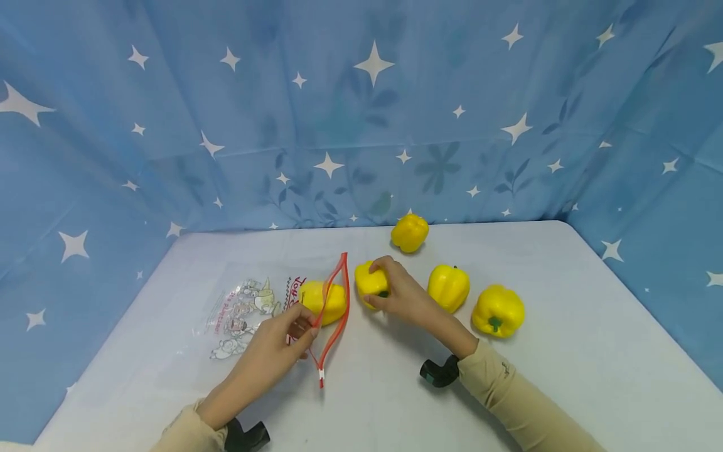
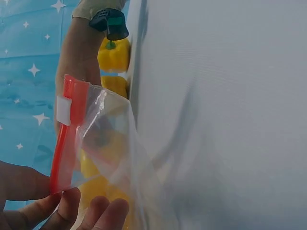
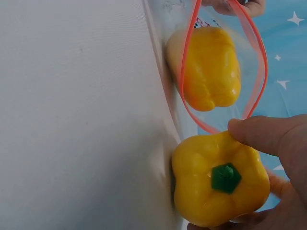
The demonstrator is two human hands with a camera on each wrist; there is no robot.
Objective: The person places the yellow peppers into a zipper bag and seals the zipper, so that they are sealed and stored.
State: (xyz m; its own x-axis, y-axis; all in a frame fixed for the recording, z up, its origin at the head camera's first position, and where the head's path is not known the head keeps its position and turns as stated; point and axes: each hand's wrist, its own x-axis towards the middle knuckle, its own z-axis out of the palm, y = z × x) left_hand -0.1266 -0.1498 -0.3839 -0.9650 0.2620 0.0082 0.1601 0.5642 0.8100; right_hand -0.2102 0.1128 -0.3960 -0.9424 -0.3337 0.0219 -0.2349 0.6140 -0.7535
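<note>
A clear zip bag with printed drawings [image 1: 240, 317] lies on its side, its red-edged mouth spread apart and facing right. One yellow bell pepper [image 1: 322, 302] is inside, just behind the opening. My left hand [image 1: 277, 342] pinches the near red edge of the mouth between thumb and fingers; a white slider [image 2: 63, 110] sits on that edge. In my right hand [image 1: 403, 295] is a second yellow bell pepper [image 3: 220, 179], green stem showing, gripped between thumb and fingers at table level. It is just right of the bag's mouth.
Three more yellow bell peppers stand on the white table [image 1: 395, 402]: one at the back [image 1: 410, 233], one beyond my right forearm [image 1: 449, 288] and one farther right [image 1: 498, 311]. A blue curtain with stars [image 1: 361, 125] hangs behind the table.
</note>
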